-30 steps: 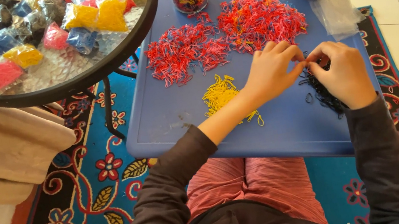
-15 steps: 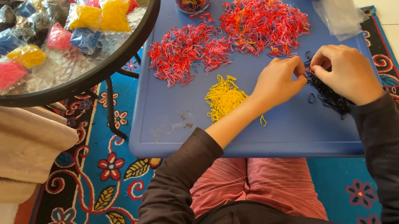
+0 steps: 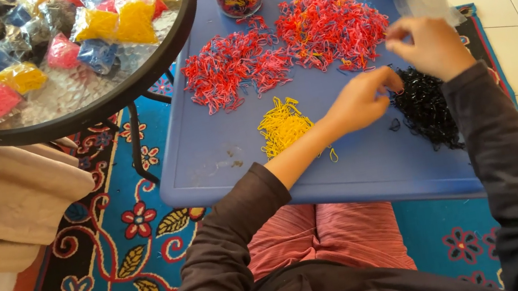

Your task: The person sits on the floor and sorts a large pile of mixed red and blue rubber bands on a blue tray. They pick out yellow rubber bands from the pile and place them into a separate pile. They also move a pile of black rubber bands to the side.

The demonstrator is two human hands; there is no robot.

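The right hand (image 3: 430,48) has been lifted off the black bands (image 3: 424,108) toward the desk's far right corner, fingers pinched; contents cannot be told. The left hand (image 3: 359,101) is kept at the pile's edge, grip closed on a band.

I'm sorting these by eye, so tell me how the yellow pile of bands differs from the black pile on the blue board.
The yellow pile is small, bright and lies left of the left hand, untouched. The black pile is larger, dark and stretches along the board's right side, with the left hand's fingertips at its edge. The right hand is raised above the black pile. Both are loose heaps of tiny elastic loops on the blue board.
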